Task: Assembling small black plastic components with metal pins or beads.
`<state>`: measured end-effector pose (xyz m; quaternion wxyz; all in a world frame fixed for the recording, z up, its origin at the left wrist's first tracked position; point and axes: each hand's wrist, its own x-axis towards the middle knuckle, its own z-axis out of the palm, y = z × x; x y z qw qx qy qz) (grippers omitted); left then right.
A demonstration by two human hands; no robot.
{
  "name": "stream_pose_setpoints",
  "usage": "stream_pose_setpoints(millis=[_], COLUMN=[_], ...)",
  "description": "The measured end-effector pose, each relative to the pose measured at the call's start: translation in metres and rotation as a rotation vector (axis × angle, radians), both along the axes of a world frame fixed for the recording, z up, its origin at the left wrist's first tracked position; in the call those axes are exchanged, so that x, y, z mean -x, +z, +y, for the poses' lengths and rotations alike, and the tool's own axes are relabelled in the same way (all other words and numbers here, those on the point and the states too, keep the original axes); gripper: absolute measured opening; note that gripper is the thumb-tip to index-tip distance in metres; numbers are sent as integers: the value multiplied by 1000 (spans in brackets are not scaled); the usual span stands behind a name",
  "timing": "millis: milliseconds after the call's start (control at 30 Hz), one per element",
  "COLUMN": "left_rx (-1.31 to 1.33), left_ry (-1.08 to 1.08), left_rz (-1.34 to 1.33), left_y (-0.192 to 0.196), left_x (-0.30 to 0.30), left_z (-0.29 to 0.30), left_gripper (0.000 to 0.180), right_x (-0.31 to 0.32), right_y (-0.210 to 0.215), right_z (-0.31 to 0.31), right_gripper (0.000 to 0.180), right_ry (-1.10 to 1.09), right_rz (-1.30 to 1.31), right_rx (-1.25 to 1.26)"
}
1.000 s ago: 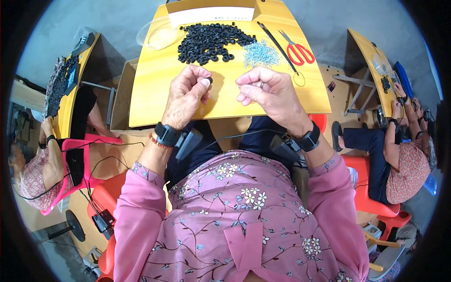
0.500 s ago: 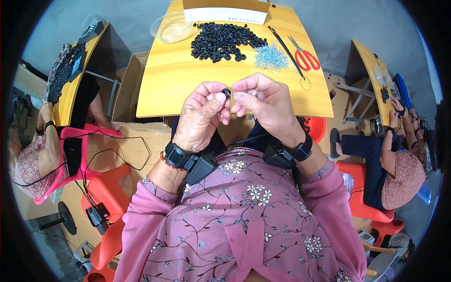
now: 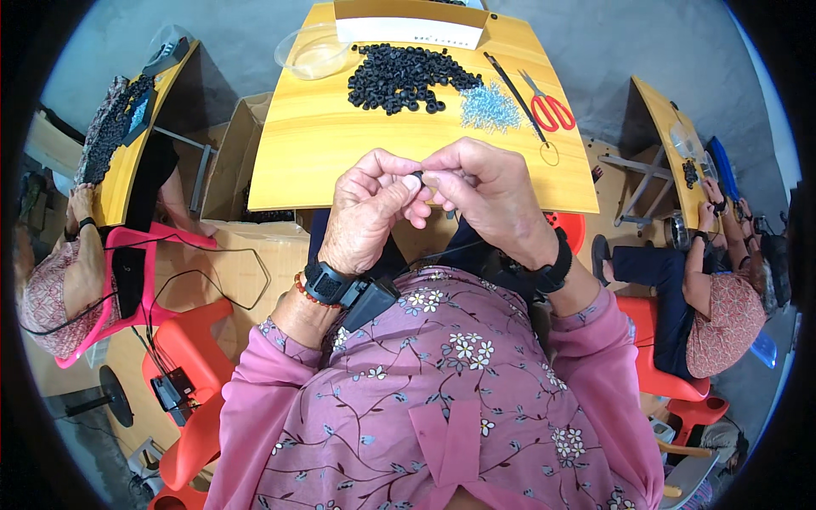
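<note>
Head view: left hand and right hand pinch one small pale piece between touching fingertips, just above the smooth yellow bench. Farther off lie matte black rings, bluish clear bits and red-handled scissors; grey floor around.

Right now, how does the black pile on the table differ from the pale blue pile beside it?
The black ring pile is larger and made of chunky dark rings; the pale blue pile is smaller, of fine translucent bits. The black pile lies left, the blue one right, near the red scissors. Both lie loose on the yellow table.
</note>
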<state>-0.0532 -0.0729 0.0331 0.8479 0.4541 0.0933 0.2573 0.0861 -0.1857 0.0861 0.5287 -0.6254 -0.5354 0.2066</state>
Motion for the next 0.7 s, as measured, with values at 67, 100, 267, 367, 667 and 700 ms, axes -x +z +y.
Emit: stream_pose_setpoints(millis=[67,100,267,367,667,700], left_rx=[67,66,206,202,118,117], left_ry=[-48,-47,-117,-116,-89,-91], left_rz=[-69,-73,-183,-196,-143,-144], left_y=[1,1,-4,3,3,5], left_x=[1,1,-1,-1,1,1], left_z=[-2,-2,-2,-6,-7,-8], left_gripper=[14,14,14,15,19,19], right_x=[-1,1,5,10,11,10], right_y=[1,0,-4,-3,-11,-11], right_z=[-2,-3,-9,-9,-10,-12], right_gripper=[10,10,13,14,13,13], right_ry=[89,91,24,59,28,26], right_rz=[-77,-81,307,200,64,61], right_rx=[-97,-98,-53,-122,-164,-165])
